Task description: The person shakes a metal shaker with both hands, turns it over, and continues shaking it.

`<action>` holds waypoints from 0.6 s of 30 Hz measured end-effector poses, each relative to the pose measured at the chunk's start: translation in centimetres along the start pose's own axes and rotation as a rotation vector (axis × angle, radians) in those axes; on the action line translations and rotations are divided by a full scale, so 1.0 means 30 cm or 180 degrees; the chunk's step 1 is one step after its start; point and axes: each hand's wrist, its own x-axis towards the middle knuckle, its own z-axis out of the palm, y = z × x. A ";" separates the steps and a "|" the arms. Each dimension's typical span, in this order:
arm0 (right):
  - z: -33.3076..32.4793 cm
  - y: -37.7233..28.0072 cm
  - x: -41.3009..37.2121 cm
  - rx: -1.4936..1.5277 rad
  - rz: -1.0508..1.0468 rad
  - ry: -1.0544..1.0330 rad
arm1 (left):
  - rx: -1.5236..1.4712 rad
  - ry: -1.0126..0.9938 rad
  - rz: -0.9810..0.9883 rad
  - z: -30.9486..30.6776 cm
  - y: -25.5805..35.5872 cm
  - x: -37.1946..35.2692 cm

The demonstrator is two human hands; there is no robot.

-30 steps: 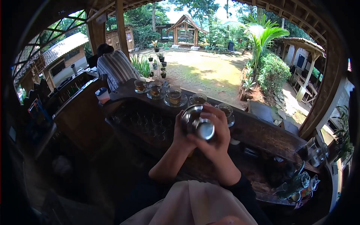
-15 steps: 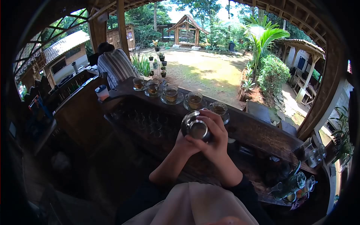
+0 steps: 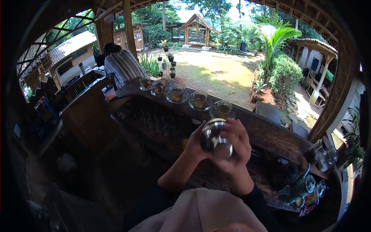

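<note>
Both hands hold a shiny steel cocktail shaker [image 3: 212, 138] in front of my chest, tilted with its narrower capped end towards me. My left hand [image 3: 195, 146] closes round its left side. My right hand [image 3: 239, 144] wraps over the right side, its fingers smeared by motion. Just beyond the shaker stands a glass cup of amber drink [image 3: 223, 110] on a saucer. More such cups line the counter to its left, among them one glass cup [image 3: 199, 99] and another glass cup [image 3: 176, 93].
A dark wooden counter [image 3: 266, 135] runs across in front. Upturned glasses [image 3: 156, 121] stand on a lower shelf. At the right are a glass pitcher [image 3: 322, 156] and a green glass jug [image 3: 305, 187]. A lidded tumbler [image 3: 109, 93] stands left, near a person in a striped shirt [image 3: 123, 65].
The shaker and both hands have shifted right and slightly down, and the shaker has changed its tilt. The grip stays on it. The view has moved slightly.
</note>
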 end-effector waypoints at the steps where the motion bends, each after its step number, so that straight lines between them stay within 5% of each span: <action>1: -0.050 -0.036 -0.021 0.0173 -0.0752 -0.0284 | 0.0064 0.0364 -0.0382 0.033 0.017 -0.017; 2: 0.022 -0.076 -0.012 0.0249 -0.1662 0.0376 | 0.0510 0.0346 -0.0027 0.124 -0.013 -0.042; 4: 0.020 -0.063 -0.030 0.0336 -0.1809 0.0244 | 0.0804 -0.1115 -0.0016 0.122 -0.024 -0.055; 7: 0.032 -0.002 -0.078 0.0578 -0.2402 -0.0143 | 0.0906 -0.0771 0.0119 -0.009 0.010 -0.039; 8: 0.042 0.069 -0.090 0.0236 -0.2023 -0.0272 | 0.0670 -0.0396 0.0263 -0.055 0.008 -0.032; 10: 0.115 0.125 -0.119 -0.0170 0.0255 -0.0440 | 0.0229 0.0311 0.0539 -0.128 0.012 -0.002; 11: 0.177 0.120 -0.119 0.0698 0.1579 0.0125 | 0.0007 0.0662 0.0676 -0.129 0.011 0.012; 12: 0.161 0.111 -0.114 0.0688 0.1564 0.0112 | -0.0218 0.0989 0.0822 -0.127 0.015 0.026; 16: 0.019 -0.036 -0.056 0.0050 -0.1251 -0.0833 | -0.0459 0.0257 -0.0376 0.074 0.050 -0.035; 17: 0.110 -0.049 -0.083 0.0601 -0.1905 0.0164 | -0.0034 -0.0342 -0.0291 0.073 0.068 -0.042; 18: 0.125 -0.027 -0.092 0.0608 -0.1895 0.0138 | 0.0158 -0.1363 -0.0286 0.066 0.059 -0.045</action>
